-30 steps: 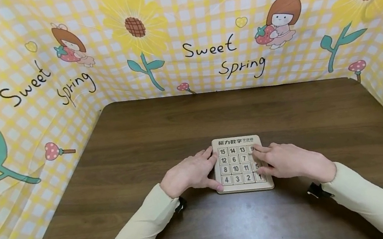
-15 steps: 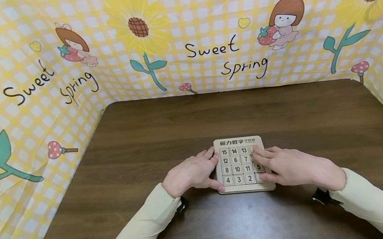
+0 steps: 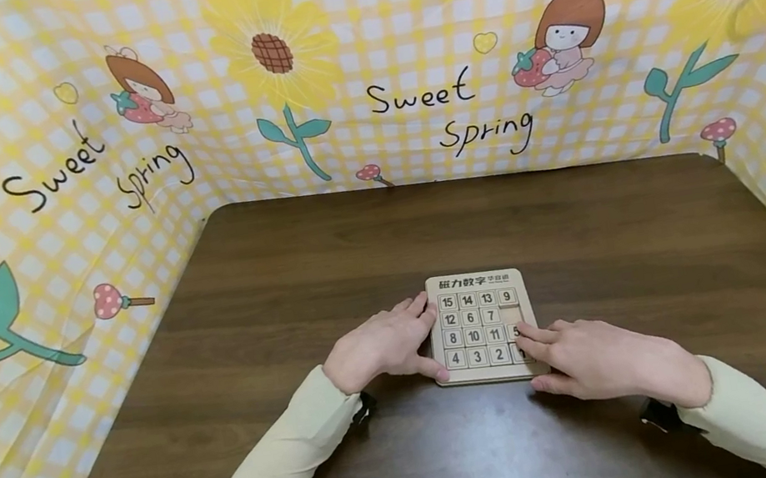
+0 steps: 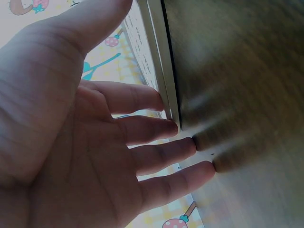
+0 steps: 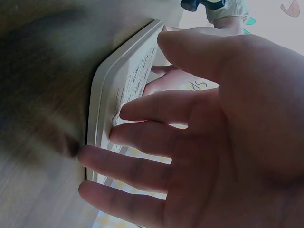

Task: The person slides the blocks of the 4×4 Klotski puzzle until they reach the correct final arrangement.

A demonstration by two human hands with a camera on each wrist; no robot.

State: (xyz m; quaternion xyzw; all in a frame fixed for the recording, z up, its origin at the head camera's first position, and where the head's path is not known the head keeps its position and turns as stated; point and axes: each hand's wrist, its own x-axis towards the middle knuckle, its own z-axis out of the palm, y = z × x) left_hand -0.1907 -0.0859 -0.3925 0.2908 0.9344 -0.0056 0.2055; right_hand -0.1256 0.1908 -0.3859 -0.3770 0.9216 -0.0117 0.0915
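Note:
A wooden sliding number puzzle (image 3: 485,374) lies flat on the table in the head view. Its rightmost column shows the 9 tile (image 3: 507,297) on top, then a bare slot (image 3: 511,315), with the 5 and 1 tiles below. My left hand (image 3: 382,347) steadies the left side, its thumb at the near left corner and its fingers stretched along the edge. In the left wrist view, fingertips (image 4: 168,126) meet the frame and the table. My right hand (image 3: 597,360) touches the 5 tile with its extended fingertips, partly covering 5 and 1. Its thumb is beside the near right corner.
A dark wooden table (image 3: 325,257) carries the puzzle near its middle. Yellow checked cloth (image 3: 408,23) printed with flowers and "Sweet Spring" rises along the back and both sides. Black straps (image 3: 659,414) show at both wrists.
My right hand has drawn back toward the near side, its fingertips leaving the 9 tile for the 5 tile. The 9 tile and the bare slot now show fully. The left hand stays put.

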